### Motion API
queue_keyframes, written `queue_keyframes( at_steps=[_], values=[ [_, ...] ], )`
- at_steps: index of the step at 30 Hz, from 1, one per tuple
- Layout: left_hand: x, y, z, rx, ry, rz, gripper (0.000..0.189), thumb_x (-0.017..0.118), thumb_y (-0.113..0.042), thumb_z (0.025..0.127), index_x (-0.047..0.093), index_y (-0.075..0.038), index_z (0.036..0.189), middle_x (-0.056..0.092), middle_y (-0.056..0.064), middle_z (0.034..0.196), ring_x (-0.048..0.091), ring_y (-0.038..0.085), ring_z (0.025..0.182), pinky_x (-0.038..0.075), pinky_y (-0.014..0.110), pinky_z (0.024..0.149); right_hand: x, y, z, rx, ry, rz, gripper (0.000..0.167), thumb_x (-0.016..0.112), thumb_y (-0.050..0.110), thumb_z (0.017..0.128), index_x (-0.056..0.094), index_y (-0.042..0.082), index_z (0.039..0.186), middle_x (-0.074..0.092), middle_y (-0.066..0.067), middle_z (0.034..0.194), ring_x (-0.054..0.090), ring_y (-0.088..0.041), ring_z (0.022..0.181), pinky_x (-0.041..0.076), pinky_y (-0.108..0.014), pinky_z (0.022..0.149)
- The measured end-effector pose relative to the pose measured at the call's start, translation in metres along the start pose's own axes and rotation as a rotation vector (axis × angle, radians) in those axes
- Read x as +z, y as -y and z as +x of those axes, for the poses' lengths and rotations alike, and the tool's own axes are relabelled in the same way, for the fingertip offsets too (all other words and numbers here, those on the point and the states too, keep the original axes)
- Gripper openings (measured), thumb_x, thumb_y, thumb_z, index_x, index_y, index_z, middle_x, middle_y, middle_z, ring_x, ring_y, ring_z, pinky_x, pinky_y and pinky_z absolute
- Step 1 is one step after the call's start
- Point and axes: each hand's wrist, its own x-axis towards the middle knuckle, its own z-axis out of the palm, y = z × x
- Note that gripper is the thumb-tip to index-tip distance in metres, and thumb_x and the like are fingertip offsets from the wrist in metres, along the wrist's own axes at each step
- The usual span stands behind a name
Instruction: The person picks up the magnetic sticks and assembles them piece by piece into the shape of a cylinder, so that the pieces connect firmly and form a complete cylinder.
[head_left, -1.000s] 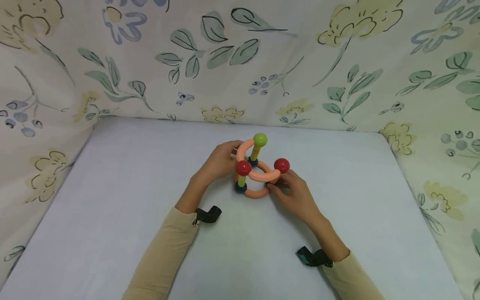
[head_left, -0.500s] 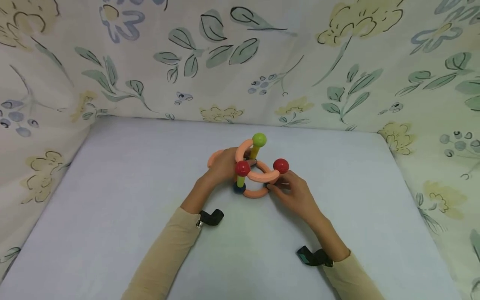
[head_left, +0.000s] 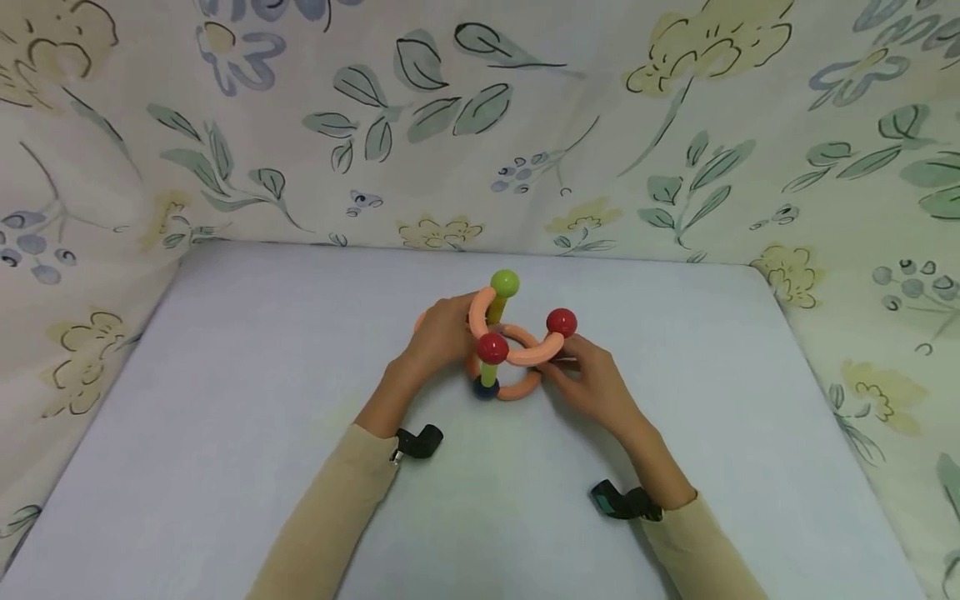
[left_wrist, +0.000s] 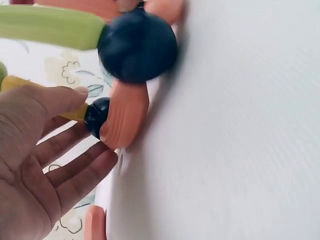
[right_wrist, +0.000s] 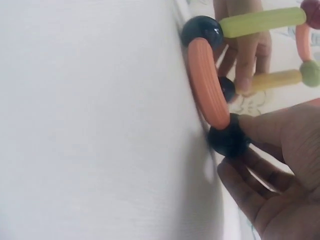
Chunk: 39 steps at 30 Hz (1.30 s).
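A magnetic ball-and-rod frame stands on the table, with a lower ring of orange curved rods and dark blue balls. Upright on it are a light green rod and a yellow rod. On top, orange curved rods link two red balls and a green ball. My left hand pinches the rear dark blue ball at the yellow rod's foot. With thumb and fingertips, my right hand grips the right-hand dark blue ball.
A loose orange curved rod lies left of the frame, mostly hidden behind my left hand in the head view. The white table backs onto a floral curtain. Black wrist cameras sit beside both wrists.
My left hand has moved right, into the frame, exposing a loose orange rod behind it. The frame has turned slightly: its green ball shifted left, the front red ball nearer. The right hand keeps its grip.
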Motion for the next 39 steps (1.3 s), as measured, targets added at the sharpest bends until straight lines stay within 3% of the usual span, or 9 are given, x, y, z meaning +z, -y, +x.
queue_keyframes(
  at_steps=[5, 9, 16, 22, 24, 29, 31, 33, 39],
  values=[
    [-0.003, 0.001, -0.008, -0.013, 0.008, 0.060, 0.028, 0.077, -0.021, 0.095, 0.073, -0.015, 0.123, 0.080, 0.007, 0.117, 0.075, 0.027, 0.111, 0.060, 0.047, 0.095, -0.004, -0.003, 0.008, 0.039, 0.046, 0.019, 0.023, 0.075, 0.005, 0.097, 0.070, 0.010, 0.120, 0.075, -0.008, 0.117, 0.073, -0.030, 0.118, 0.061, -0.051, 0.098],
    [-0.006, 0.005, -0.018, 0.008, 0.009, 0.040, 0.026, 0.076, -0.019, 0.095, 0.074, -0.014, 0.120, 0.079, 0.007, 0.119, 0.077, 0.029, 0.110, 0.062, 0.045, 0.093, -0.005, -0.004, 0.013, 0.047, 0.056, 0.004, 0.024, 0.074, 0.005, 0.097, 0.069, 0.006, 0.121, 0.075, -0.012, 0.119, 0.073, -0.032, 0.118, 0.061, -0.051, 0.098],
    [-0.012, 0.010, -0.033, 0.010, -0.002, 0.055, 0.027, 0.080, -0.019, 0.094, 0.076, -0.015, 0.120, 0.075, 0.007, 0.113, 0.076, 0.026, 0.108, 0.062, 0.043, 0.092, 0.002, -0.005, 0.013, 0.105, 0.033, 0.042, 0.029, 0.074, 0.008, 0.098, 0.067, 0.002, 0.125, 0.073, -0.017, 0.124, 0.072, -0.035, 0.120, 0.060, -0.052, 0.100],
    [-0.009, 0.004, -0.036, 0.025, 0.009, 0.111, 0.019, 0.080, -0.024, 0.095, 0.080, -0.016, 0.112, 0.078, 0.002, 0.104, 0.074, 0.022, 0.108, 0.062, 0.042, 0.091, -0.012, 0.011, -0.003, 0.168, 0.033, -0.047, 0.042, 0.070, 0.017, 0.103, 0.060, 0.002, 0.141, 0.069, -0.018, 0.135, 0.071, -0.036, 0.121, 0.060, -0.053, 0.100],
    [-0.010, 0.004, -0.036, 0.025, 0.012, 0.117, 0.016, 0.080, -0.024, 0.095, 0.080, -0.017, 0.109, 0.077, 0.002, 0.100, 0.073, 0.020, 0.107, 0.061, 0.041, 0.090, -0.016, 0.019, -0.009, 0.161, 0.072, -0.061, 0.038, 0.070, 0.019, 0.103, 0.063, 0.004, 0.137, 0.072, -0.015, 0.129, 0.073, -0.033, 0.115, 0.062, -0.051, 0.097],
    [-0.010, 0.004, -0.037, 0.031, 0.020, 0.090, 0.019, 0.080, -0.021, 0.095, 0.078, -0.014, 0.113, 0.078, 0.003, 0.104, 0.075, 0.021, 0.106, 0.061, 0.040, 0.091, -0.019, 0.039, -0.018, 0.081, 0.290, -0.046, 0.027, 0.071, 0.013, 0.100, 0.067, 0.014, 0.127, 0.073, -0.002, 0.115, 0.072, -0.018, 0.105, 0.063, -0.039, 0.092],
    [-0.010, 0.005, -0.037, 0.036, 0.033, 0.061, 0.021, 0.080, -0.020, 0.095, 0.077, -0.013, 0.115, 0.078, 0.003, 0.105, 0.077, 0.021, 0.106, 0.062, 0.040, 0.092, -0.016, 0.045, -0.019, 0.051, 0.340, -0.046, 0.028, 0.074, 0.012, 0.097, 0.067, 0.015, 0.125, 0.071, -0.001, 0.113, 0.069, -0.015, 0.103, 0.062, -0.035, 0.091],
    [-0.011, 0.007, -0.037, 0.041, 0.044, 0.032, 0.018, 0.079, -0.020, 0.096, 0.078, -0.016, 0.114, 0.078, 0.002, 0.102, 0.078, 0.021, 0.105, 0.061, 0.041, 0.096, -0.010, 0.049, -0.020, 0.029, 0.340, -0.059, 0.030, 0.079, 0.014, 0.094, 0.067, 0.016, 0.121, 0.070, -0.001, 0.107, 0.067, -0.014, 0.100, 0.061, -0.033, 0.087],
    [-0.010, 0.009, -0.036, 0.064, 0.044, 0.032, 0.020, 0.080, -0.020, 0.095, 0.079, -0.018, 0.115, 0.081, 0.000, 0.105, 0.077, 0.019, 0.104, 0.060, 0.041, 0.097, 0.009, 0.052, -0.019, 0.012, 0.230, -0.053, 0.036, 0.089, 0.023, 0.087, 0.066, 0.018, 0.115, 0.069, 0.002, 0.094, 0.066, -0.017, 0.087, 0.059, -0.032, 0.077]
  ],
)
